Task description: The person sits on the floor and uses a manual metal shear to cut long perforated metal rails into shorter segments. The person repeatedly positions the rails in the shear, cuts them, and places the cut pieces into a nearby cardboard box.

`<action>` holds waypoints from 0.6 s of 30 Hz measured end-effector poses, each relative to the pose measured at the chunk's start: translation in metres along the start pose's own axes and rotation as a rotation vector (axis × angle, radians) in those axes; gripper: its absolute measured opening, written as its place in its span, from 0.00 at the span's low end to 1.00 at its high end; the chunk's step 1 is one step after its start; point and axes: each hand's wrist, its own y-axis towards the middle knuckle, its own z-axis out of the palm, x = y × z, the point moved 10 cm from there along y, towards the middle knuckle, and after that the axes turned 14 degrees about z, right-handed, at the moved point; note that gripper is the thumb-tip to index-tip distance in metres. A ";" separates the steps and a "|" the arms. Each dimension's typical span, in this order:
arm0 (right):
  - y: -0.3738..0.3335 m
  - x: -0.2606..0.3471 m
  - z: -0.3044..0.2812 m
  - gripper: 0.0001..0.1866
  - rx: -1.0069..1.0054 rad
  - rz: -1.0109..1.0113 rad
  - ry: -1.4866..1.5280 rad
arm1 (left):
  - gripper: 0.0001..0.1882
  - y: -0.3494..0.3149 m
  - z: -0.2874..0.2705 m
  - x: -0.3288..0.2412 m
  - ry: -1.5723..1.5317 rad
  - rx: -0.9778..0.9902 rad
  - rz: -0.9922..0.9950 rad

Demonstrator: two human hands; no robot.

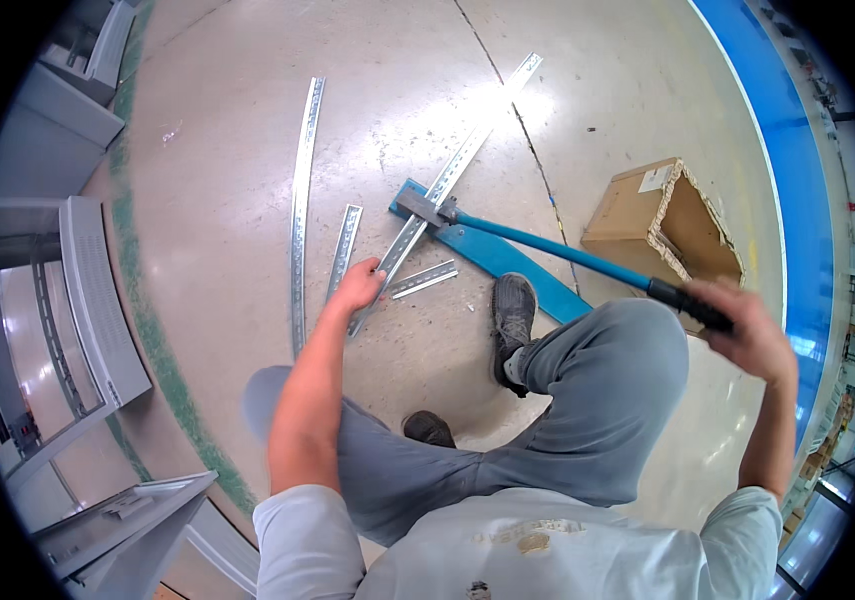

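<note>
My left hand (360, 284) is closed around the near end of a long slotted metal rail (465, 150). The rail runs away to the upper right, through the dark metal head (422, 208) of a blue lever cutter (518, 262) whose base lies on the floor. Off to the right, my right hand (748, 325), slightly blurred, grips the black end of the cutter's long blue handle (568, 253), which slants up from the head. Beside my left hand lie a short slotted rail piece (346, 240) and another short piece (426, 279). A longer rail (305, 190) lies farther left.
A torn, open cardboard box (638, 215) stands right of the cutter. My shoe (514, 325) is planted close to the cutter's base. Grey metal cabinets (98, 300) line the left side, beyond a green floor stripe (148, 300). A blue floor strip (778, 130) runs along the right.
</note>
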 end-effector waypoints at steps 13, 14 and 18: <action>0.019 0.154 -0.084 0.17 -0.440 -0.183 0.068 | 0.20 -0.002 0.004 0.004 0.184 0.019 -0.058; 0.021 0.152 -0.084 0.17 -0.447 -0.183 0.052 | 0.20 -0.006 -0.004 0.000 0.251 0.031 -0.038; 0.011 0.143 -0.079 0.16 -0.458 -0.146 0.088 | 0.19 -0.007 -0.020 0.049 0.347 -0.025 -0.021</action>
